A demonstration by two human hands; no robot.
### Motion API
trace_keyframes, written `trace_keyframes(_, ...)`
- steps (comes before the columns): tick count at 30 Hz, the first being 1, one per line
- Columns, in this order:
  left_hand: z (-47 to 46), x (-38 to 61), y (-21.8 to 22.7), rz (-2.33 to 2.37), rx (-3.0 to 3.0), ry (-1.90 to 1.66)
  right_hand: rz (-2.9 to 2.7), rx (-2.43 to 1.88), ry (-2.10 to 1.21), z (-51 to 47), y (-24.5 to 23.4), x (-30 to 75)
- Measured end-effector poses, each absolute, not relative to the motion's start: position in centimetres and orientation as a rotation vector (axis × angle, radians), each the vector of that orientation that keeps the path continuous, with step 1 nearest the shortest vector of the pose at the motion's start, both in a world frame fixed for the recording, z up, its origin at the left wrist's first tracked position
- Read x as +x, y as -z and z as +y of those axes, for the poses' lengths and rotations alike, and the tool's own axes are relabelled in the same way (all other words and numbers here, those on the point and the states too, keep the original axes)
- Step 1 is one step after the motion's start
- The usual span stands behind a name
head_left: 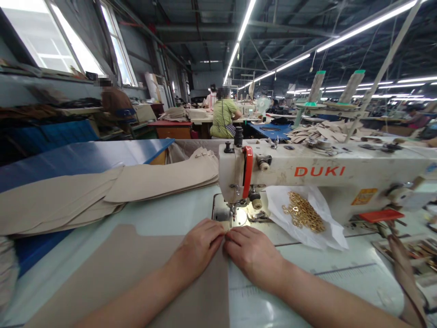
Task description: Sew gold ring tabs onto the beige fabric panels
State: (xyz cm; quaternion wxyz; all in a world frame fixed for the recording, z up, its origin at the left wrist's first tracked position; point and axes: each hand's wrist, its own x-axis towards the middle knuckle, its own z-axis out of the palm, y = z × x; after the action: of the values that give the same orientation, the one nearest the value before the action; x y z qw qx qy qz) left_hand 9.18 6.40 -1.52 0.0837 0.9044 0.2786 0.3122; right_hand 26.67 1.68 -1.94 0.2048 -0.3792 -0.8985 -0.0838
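The left hand lies palm down on the beige fabric panel, fingers pressed together. The right hand touches it fingertip to fingertip at the panel's right edge; whether either pinches the cloth I cannot tell. The panel spreads beneath and behind the left hand. Just beyond the fingertips stands the DUKI sewing machine's presser foot, and past the right hand lies a bag of gold rings on the table
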Motion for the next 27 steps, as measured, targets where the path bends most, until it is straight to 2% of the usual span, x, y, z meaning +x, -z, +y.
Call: trace_keyframes(27, 9.3, 11.8, 2.2, 0.859, 2.684, -0.976, -2.596, -1.13, 0.236, 4.4, 1.3, 29.1)
